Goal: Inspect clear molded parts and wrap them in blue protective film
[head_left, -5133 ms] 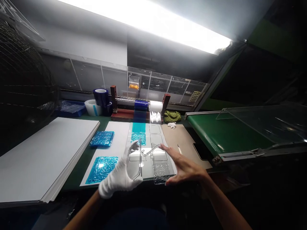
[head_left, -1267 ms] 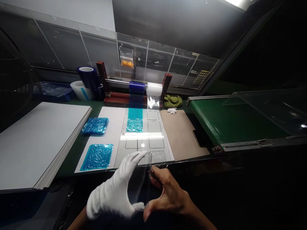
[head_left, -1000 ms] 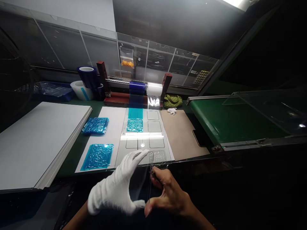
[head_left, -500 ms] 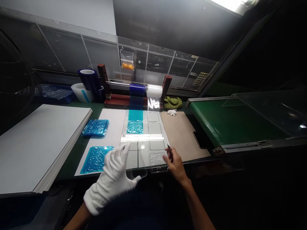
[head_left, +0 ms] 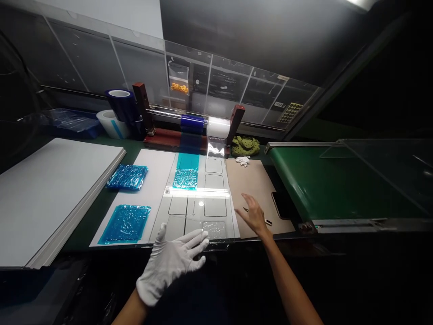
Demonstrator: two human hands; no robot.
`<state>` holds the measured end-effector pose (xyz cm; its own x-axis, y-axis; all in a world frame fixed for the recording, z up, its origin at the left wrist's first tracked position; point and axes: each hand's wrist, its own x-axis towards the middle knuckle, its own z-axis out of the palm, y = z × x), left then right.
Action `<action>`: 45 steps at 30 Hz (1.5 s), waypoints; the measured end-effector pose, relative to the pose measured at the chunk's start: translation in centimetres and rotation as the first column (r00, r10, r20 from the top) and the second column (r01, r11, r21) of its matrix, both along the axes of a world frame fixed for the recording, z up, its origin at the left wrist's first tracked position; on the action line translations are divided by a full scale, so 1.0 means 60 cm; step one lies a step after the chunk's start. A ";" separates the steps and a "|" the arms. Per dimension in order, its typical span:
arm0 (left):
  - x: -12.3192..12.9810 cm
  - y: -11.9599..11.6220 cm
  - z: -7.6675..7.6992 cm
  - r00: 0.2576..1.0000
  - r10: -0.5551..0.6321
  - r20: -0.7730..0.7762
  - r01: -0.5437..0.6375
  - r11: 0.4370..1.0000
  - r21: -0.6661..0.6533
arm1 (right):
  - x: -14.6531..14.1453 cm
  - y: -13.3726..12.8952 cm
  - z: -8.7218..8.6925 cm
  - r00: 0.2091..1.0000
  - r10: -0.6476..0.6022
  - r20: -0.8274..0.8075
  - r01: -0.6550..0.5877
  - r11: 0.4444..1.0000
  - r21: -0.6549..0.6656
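My left hand point(head_left: 171, 264), in a white cotton glove, hovers with fingers spread at the front edge of a clear plastic sheet point(head_left: 199, 234). That sheet lies on a white template with rounded rectangle outlines point(head_left: 214, 185). Teal film pieces point(head_left: 184, 178) sit at the template's far end. My bare right hand point(head_left: 253, 214) is open above a tan board point(head_left: 257, 180), fingers just over a slim metal tool point(head_left: 260, 217). The tool's exact type is hard to tell. Film hangs from a white roll point(head_left: 218, 127) on a wooden-post holder point(head_left: 235, 119).
Blue bubbled sheets point(head_left: 124, 224) lie on a white sheet left of the template. A stack of white boards point(head_left: 50, 198) fills the left. A green conveyor point(head_left: 338, 189) runs along the right, with a phone point(head_left: 280, 205) by the tan board. Tape rolls point(head_left: 118, 108) stand behind.
The clear sheet, earlier held up between my hands, now lies flat on the template. Both hands have let go. My right hand has moved right over the tan board.
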<state>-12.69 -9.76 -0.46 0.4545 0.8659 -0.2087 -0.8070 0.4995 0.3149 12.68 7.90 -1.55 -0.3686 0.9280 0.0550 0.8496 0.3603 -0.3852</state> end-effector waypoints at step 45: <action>0.141 -0.053 -0.127 0.902 0.431 -0.008 -0.386 0.799 -0.462 | -0.016 0.100 -0.119 0.894 0.392 0.216 -0.429 0.888 0.164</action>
<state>-4.20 -12.96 -8.08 0.1160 0.7999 -0.5888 -0.9815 0.1830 0.0553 11.72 13.92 -8.70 -0.7347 0.6668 0.1254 0.6543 0.7452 -0.1287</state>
